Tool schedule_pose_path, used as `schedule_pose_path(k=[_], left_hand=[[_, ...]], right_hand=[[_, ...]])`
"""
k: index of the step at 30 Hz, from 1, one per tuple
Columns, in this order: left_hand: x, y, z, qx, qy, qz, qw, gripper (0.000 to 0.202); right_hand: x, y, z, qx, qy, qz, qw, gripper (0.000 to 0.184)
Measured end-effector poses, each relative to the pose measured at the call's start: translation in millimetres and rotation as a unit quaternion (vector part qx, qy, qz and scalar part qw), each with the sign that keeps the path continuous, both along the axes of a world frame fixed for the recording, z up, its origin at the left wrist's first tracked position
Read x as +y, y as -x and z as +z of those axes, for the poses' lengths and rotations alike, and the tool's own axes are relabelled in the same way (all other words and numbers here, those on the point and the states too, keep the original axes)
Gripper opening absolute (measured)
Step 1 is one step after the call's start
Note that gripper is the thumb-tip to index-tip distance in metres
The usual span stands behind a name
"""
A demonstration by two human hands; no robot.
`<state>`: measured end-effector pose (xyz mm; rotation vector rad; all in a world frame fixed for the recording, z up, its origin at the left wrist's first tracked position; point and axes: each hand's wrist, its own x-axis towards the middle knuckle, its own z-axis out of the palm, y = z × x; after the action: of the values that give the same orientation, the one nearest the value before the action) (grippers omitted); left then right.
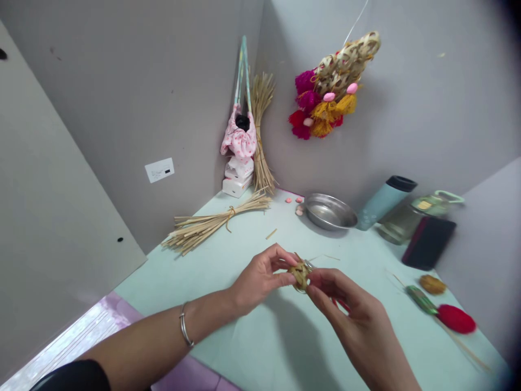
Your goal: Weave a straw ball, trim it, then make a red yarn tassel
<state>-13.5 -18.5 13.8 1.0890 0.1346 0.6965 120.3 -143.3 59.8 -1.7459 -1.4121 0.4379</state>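
My left hand pinches a small woven straw piece between thumb and fingers, above the pale green table. At the right edge of that piece are the closed fingertips of my right hand. A grey metal tip shows behind the straw, and a bit of red handle shows under my right palm; together they look like small scissors, mostly hidden by the fingers. Thin loose strands stick out behind the woven piece.
A tied straw bundle lies at the back left. Behind stand a metal bowl, a blue tumbler, a green bottle and a phone. Red yarn lies at right. A woven ornament with tassels hangs above.
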Motion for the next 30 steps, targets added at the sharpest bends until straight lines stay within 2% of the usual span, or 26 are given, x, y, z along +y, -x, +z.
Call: schedule_pose_path(k=[3, 6, 13, 19, 25, 30], left_hand=[[-1, 0, 0.4, 0.012, -0.01, 0.012, 1.0, 0.022], [-2, -1, 0.9, 0.006, -0.004, 0.016, 1.0, 0.022], [0, 0, 0.4, -0.021, 0.069, -0.004, 0.997, 0.023], [1, 1, 2.0, 0.002, 0.065, 0.003, 0.998, 0.024], [1, 1, 1.5, 0.011, 0.065, 0.007, 0.998, 0.028], [1, 0, 2.2, 0.012, 0.069, 0.002, 0.998, 0.029]], right_hand=[[1, 1, 0.6, -0.044, 0.007, -0.013, 0.999, 0.013], [4, 4, -0.8, -0.055, -0.016, -0.034, 0.998, 0.011], [10, 16, -6.6, -0.07, -0.063, -0.052, 0.994, 0.009], [10, 20, -8.2, -0.149, -0.096, -0.023, 0.984, 0.022], [11, 7, -10.9, -0.229, -0.111, 0.03, 0.967, 0.026], [11, -4, -4.0, -0.303, -0.098, 0.07, 0.945, 0.029]])
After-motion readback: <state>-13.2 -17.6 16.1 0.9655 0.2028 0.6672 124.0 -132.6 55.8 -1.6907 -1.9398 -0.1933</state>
